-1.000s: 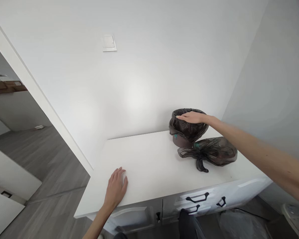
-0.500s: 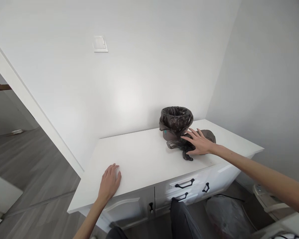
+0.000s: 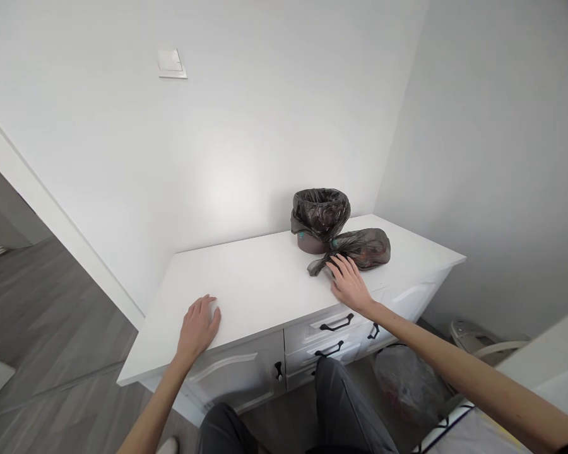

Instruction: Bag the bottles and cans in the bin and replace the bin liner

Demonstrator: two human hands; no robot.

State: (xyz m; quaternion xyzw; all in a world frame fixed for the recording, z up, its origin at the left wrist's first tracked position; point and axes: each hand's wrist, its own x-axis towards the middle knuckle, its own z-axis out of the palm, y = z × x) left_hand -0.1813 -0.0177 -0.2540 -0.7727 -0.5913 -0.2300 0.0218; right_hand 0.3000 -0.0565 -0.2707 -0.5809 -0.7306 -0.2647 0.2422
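Observation:
My left hand (image 3: 199,328) rests on the white cabinet top (image 3: 236,280) near its front left edge, fingers stretched out, holding nothing. On the right, my right hand (image 3: 351,284) lies at the front of a dark, see-through plastic bag (image 3: 364,248), its fingers extended over the bag's gathered, tied end. The fingertips seem to touch that end, but no grip shows. The filled bag lies on its side, something reddish visible inside. Just behind it stands a small brownish bin (image 3: 310,243), lined with another dark plastic bag (image 3: 319,211) folded over the rim.
Black handles (image 3: 337,323) stick out from the cabinet's drawer fronts. A light switch (image 3: 171,63) is on the back wall. On the floor at lower right sits a clear plastic bag (image 3: 404,381). My knees are close to the cabinet front.
My right hand has moved off the middle of the tied bag toward the front edge, uncovering more of it. The left hand stays on the cabinet top. The view has shifted slightly.

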